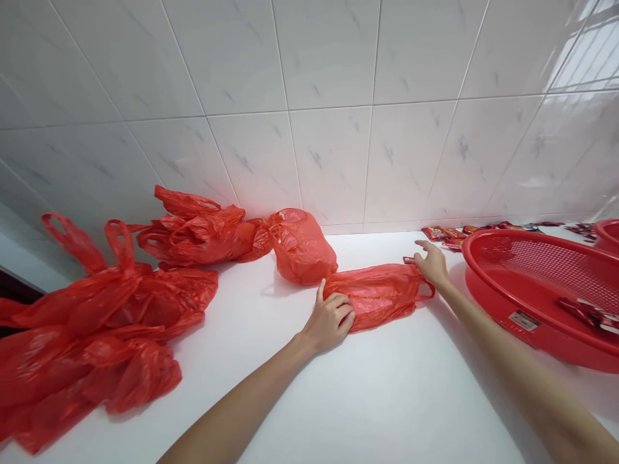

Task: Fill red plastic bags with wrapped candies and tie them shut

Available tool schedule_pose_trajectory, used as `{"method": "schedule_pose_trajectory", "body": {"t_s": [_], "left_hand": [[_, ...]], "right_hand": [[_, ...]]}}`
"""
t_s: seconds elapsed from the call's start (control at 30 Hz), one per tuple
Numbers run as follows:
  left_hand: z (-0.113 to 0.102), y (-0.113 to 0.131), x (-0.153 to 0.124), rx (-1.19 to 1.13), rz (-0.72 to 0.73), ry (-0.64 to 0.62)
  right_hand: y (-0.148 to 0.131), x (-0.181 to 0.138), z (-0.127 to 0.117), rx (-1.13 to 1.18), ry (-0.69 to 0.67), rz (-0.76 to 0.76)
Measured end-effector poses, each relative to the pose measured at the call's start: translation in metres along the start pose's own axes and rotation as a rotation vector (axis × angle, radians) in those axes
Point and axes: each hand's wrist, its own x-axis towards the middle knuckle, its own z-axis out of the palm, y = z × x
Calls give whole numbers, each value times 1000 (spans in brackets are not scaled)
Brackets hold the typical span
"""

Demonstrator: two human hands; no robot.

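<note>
Left grip [331, 320]: fingers curled and clamped on the left end of the flat red bag [380, 293], thumb sticking up along the bag's edge. Forearm comes in from bottom centre.

Right grip [432, 263]: fingers apart and stretched out, not clamped on anything. It rests on the bag's right end, by the handle loop. A small red packet [409, 260] lies at the fingertips; can't tell if they touch it.

Flat red bag: lies on the white desk [387, 386], mid-frame, long axis left to right, stretched between both grips. Looks mostly flat and crumpled; contents can't be made out.

Around it:
- Stuffed red bag [302, 245] is just behind the left grip, near the tiled wall [329, 84], and touches or almost touches the flat bag's left end.
- Cluster of red bags [198, 229] is further left against the wall, handles loose.
- Big heap of red bags [97, 322] sits at the left edge of the desk, handles sticking up.
- Red mesh basket [541, 277] is to the right, just beside the right forearm, with a few red sachets [587, 312] inside.
- Row of red sachets [449, 235] lies along the wall foot behind the basket.
- Second red basket rim [609, 232] shows at the far right edge, mostly cut off.
</note>
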Motion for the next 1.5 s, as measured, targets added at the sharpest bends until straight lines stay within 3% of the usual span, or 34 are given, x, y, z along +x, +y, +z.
{"method": "schedule_pose_trajectory", "body": {"t_s": [0.17, 0.27, 0.37, 0.5, 0.53, 0.63, 0.7, 0.83, 0.93, 1.17, 1.5], "left_hand": [[8, -4, -4, 2, 82, 207], [10, -5, -5, 13, 125, 252], [11, -4, -4, 26, 148, 264], [7, 0, -2, 29, 160, 305], [6, 2, -2, 18, 151, 332], [2, 13, -4, -128, 37, 404], [1, 24, -7, -358, -97, 389], [3, 45, -13, -909, -389, 269], [5, 52, -12, -1150, -487, 218], [6, 51, -9, -1284, -565, 281], [0, 49, -11, -1330, -505, 166]], "right_hand": [[20, 20, 11, 15, -108, 164], [22, 18, 10, 68, -100, 193], [12, 21, -1, 163, -26, 171], [-27, 8, -23, 354, 9, 49], [-39, -3, -27, 415, -28, 3], [-71, -51, -30, 678, -414, -67], [-84, -87, -26, 748, -578, -26], [-85, -130, -13, 811, -628, 71], [-80, -137, -8, 907, -682, 138], [-73, -140, -7, 930, -801, 227], [-71, -144, -4, 1124, -955, 436]]}}
